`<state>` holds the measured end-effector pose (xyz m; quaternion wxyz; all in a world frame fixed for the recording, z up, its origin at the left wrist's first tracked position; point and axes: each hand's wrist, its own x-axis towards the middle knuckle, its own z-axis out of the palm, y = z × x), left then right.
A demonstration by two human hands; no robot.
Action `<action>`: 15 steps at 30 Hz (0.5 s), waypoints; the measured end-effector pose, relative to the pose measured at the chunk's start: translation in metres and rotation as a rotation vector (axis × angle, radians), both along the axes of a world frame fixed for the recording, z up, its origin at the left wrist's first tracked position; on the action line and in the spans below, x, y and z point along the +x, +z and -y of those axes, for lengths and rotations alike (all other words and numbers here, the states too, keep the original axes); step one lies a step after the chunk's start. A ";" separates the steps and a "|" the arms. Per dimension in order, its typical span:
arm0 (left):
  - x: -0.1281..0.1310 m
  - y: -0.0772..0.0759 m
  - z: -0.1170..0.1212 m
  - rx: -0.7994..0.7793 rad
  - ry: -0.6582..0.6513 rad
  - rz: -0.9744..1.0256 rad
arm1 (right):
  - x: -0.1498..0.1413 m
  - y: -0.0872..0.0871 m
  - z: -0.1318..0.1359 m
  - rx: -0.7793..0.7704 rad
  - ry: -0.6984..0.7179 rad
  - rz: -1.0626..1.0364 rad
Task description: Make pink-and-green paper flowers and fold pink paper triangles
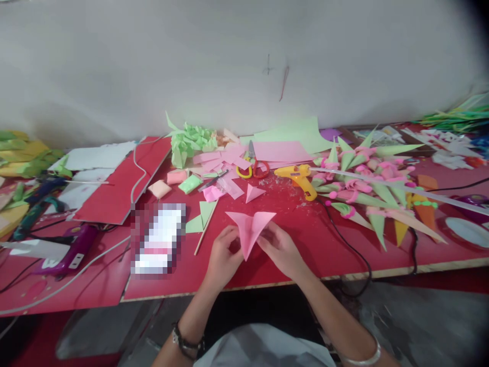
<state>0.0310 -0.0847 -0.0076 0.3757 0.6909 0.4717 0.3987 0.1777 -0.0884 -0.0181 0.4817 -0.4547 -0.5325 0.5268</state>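
Both my hands hold one folded pink paper piece (250, 229) just above the red table (313, 239). The paper is folded to a point at the bottom with two flaps spreading at the top. My left hand (223, 257) pinches its left edge, fingers closed. On the other side, my right hand (280, 250) grips the right flap with curled fingers. A small pink folded triangle (253, 192) lies just beyond on the table.
A yellow glue gun (300, 177) with a black cord lies to the right, beside several pink and green paper cones (362, 188). Scissors (252, 165), pink paper scraps, green folded pieces (200, 216), a wooden stick (205, 229) and a purple glue gun (72, 250) lie left and behind.
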 end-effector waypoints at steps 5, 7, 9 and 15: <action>0.000 -0.004 0.002 -0.026 0.092 -0.014 | 0.001 -0.005 -0.002 0.020 -0.115 -0.133; 0.001 -0.007 0.003 -0.041 0.122 0.037 | 0.001 -0.005 -0.002 0.031 -0.144 -0.158; 0.001 -0.009 0.003 -0.032 0.138 0.059 | 0.003 -0.005 -0.003 0.034 -0.145 -0.128; 0.000 -0.008 -0.001 0.014 0.046 -0.265 | 0.020 0.006 -0.013 0.185 -0.093 0.301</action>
